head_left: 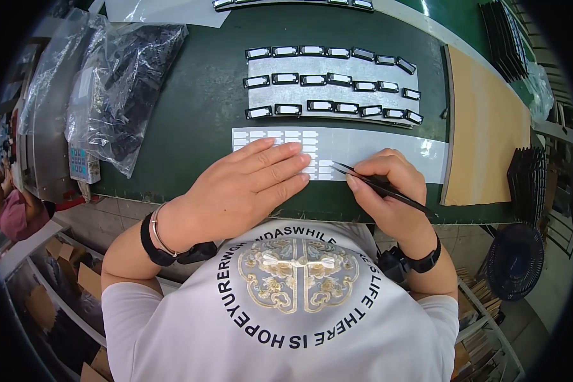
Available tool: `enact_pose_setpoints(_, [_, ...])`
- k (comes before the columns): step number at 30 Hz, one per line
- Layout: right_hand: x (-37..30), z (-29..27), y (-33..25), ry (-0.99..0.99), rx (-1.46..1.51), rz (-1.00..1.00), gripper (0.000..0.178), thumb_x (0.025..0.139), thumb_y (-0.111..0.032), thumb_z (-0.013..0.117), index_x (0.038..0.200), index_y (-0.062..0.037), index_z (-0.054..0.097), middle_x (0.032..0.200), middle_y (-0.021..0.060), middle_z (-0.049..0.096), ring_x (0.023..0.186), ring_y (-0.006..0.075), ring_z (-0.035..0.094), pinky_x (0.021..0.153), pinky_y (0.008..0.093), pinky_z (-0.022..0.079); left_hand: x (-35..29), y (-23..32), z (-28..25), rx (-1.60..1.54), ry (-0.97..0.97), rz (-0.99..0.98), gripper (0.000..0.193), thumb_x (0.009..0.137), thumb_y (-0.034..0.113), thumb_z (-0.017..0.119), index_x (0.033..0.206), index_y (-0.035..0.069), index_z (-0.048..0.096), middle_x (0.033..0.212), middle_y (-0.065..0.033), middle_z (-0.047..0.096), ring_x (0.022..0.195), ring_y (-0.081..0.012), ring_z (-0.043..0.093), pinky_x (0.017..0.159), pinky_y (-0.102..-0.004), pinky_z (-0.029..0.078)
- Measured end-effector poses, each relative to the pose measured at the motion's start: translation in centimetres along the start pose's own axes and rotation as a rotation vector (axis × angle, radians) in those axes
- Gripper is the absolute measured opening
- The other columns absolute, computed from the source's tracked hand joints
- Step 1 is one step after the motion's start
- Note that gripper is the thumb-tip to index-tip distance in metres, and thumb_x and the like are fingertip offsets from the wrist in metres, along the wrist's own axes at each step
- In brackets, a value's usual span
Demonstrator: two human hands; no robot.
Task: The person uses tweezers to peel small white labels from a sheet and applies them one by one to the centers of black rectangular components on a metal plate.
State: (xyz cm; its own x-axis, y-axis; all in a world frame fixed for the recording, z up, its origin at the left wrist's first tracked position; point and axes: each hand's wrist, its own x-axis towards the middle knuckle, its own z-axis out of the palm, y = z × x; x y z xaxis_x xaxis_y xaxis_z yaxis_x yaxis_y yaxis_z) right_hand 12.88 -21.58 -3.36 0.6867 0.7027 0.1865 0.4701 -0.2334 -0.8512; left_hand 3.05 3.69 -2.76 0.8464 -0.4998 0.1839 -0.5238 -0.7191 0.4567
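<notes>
My left hand [251, 178] lies flat, fingers stretched out, on the left part of a pale backing sheet [388, 153] that carries rows of small white labels [292, 135]. In my right hand [391, 188] is a pair of black tweezers [379, 184], held like a pen. Their tips are at the right edge of the remaining labels, at a white label [325, 163]; whether they grip it I cannot tell. Beyond the sheet, several small black frames with white faces [312, 80] stand in three rows on a light grey board [280, 67].
Clear plastic bags with dark contents [124, 83] lie at the left beside a keypad device [79, 164]. A brown cardboard sheet [487, 134] rests at the right, near black stacked trays [528, 184]. More black frames [293, 4] line the far edge. A fan [514, 261] stands lower right.
</notes>
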Motion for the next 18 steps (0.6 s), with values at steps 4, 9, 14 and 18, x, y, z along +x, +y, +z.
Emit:
enact_pose_setpoints(4, [0.37, -0.05, -0.10, -0.008, -0.040, -0.036, 0.016, 0.078, 0.002, 0.075, 0.089, -0.0025, 0.064, 0.082, 0.0074, 0.068, 0.074, 0.0181, 0.060, 0.065, 0.0285, 0.047, 0.01, -0.22, 0.04, -0.007, 0.008, 0.006, 0.035, 0.082, 0.009, 0.064, 0.116, 0.005, 0.067, 0.133, -0.0104, 0.060, 0.126, -0.0268, 0.055, 0.108, -0.0445, 0.042])
enact_pose_setpoints(9, [0.39, -0.08, -0.20, -0.028, -0.043, -0.038, 0.016, 0.079, 0.003, 0.074, 0.090, -0.0016, 0.063, 0.083, 0.0080, 0.067, 0.073, 0.0173, 0.060, 0.064, 0.0279, 0.047, 0.04, -0.24, 0.03, -0.026, 0.008, -0.006, 0.040, 0.078, 0.005, 0.069, 0.117, 0.007, 0.067, 0.134, -0.0089, 0.060, 0.127, -0.0267, 0.055, 0.108, -0.0448, 0.042])
enact_pose_setpoints(14, [-0.26, 0.00, 0.12, 0.009, 0.016, 0.027, 0.015, 0.080, 0.004, 0.073, 0.090, 0.0000, 0.063, 0.085, 0.0090, 0.066, 0.072, 0.0156, 0.060, 0.063, 0.0264, 0.047, 0.09, -0.15, -0.02, -0.025, 0.008, -0.010, 0.040, 0.077, 0.004, 0.070, 0.117, 0.007, 0.067, 0.134, -0.0087, 0.060, 0.127, -0.0265, 0.055, 0.108, -0.0445, 0.043])
enact_pose_setpoints(18, [-0.32, -0.08, 0.10, -0.005, 0.003, 0.053, 0.015, 0.081, 0.004, 0.073, 0.091, 0.0009, 0.062, 0.085, 0.0090, 0.064, 0.071, 0.0138, 0.059, 0.062, 0.0250, 0.046, 0.02, -0.09, 0.14, -0.031, 0.009, -0.019, 0.039, 0.077, 0.003, 0.070, 0.117, 0.007, 0.067, 0.135, -0.0086, 0.060, 0.127, -0.0263, 0.056, 0.108, -0.0445, 0.043])
